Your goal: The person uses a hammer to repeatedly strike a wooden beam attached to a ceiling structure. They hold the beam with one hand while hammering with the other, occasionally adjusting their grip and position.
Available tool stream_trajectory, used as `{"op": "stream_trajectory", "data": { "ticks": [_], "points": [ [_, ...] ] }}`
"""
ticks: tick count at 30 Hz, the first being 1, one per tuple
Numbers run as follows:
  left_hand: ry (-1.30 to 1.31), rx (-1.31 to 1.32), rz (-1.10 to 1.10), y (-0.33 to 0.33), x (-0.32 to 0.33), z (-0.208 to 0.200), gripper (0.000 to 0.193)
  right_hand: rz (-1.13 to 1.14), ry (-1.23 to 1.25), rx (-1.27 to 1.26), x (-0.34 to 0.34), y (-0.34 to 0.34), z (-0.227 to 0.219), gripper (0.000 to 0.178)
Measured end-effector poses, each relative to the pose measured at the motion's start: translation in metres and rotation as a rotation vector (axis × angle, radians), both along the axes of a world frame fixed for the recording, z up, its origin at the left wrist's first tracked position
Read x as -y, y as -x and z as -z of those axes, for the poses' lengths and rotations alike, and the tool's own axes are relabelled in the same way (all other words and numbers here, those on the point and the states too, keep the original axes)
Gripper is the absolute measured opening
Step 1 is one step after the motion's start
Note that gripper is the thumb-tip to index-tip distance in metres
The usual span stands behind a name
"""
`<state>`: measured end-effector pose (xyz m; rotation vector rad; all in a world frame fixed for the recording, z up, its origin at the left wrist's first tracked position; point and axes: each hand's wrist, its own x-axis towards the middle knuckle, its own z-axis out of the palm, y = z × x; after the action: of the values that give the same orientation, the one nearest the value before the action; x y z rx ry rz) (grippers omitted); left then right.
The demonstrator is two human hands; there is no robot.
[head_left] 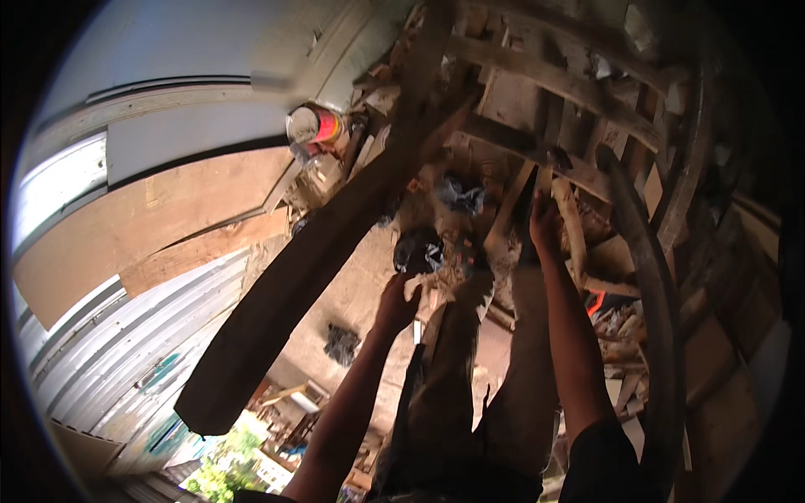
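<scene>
Left hand near crumpled black-and-white bundle; right hand beside pale bent wooden stick, perhaps for support. Fingers' grip, both: cannot tell.

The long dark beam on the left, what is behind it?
Behind the beam, a ribbed wall shows to the left, brown ground to the right; what it covers cannot be seen.

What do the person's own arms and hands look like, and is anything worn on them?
The left grip and right grip look ungloved, and both forearms are bare, with no watch or band discernible. A plain black sleeve covers the upper right arm; only a dark sleeve edge shows on the left. Shadow hides finer detail.
</scene>
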<state>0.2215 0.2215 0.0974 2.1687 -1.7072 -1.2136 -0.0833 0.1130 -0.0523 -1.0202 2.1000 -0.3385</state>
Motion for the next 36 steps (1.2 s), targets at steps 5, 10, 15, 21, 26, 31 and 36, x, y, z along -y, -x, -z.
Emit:
{"op": "stream_trajectory", "data": {
  "ticks": [5, 10, 15, 21, 26, 31, 36],
  "points": [
    [-0.015, -0.014, -0.373, -0.037, -0.018, 0.003, 0.031, -0.100, 0.277, -0.056, -0.019, 0.030, 0.041, 0.059],
    [0.046, 0.056, -0.408, -0.044, -0.079, 0.087, 0.027, -0.112, 0.419, 0.042, -0.031, 0.014, 0.076, 0.055],
    [-0.002, -0.012, -0.523, -0.030, -0.078, 0.130, 0.029, -0.067, 0.337, 0.137, -0.039, 0.004, 0.059, 0.053],
    [-0.200, 0.123, -0.456, -0.074, -0.112, 0.287, 0.028, -0.302, 0.072, 0.460, -0.079, -0.012, 0.091, 0.041],
    [-0.106, 0.302, -0.520, -0.080, -0.124, 0.414, 0.025, -0.700, -0.054, 0.607, -0.133, -0.027, 0.189, 0.041],
    [0.267, 0.483, -0.269, -0.076, -0.124, 0.483, 0.027, -0.907, -0.235, 0.729, -0.148, -0.070, 0.221, 0.041],
    [-0.003, 0.574, -0.335, -0.079, -0.128, 0.512, 0.027, -0.658, -0.106, 0.837, -0.186, -0.101, 0.253, 0.051]
  ]
}}
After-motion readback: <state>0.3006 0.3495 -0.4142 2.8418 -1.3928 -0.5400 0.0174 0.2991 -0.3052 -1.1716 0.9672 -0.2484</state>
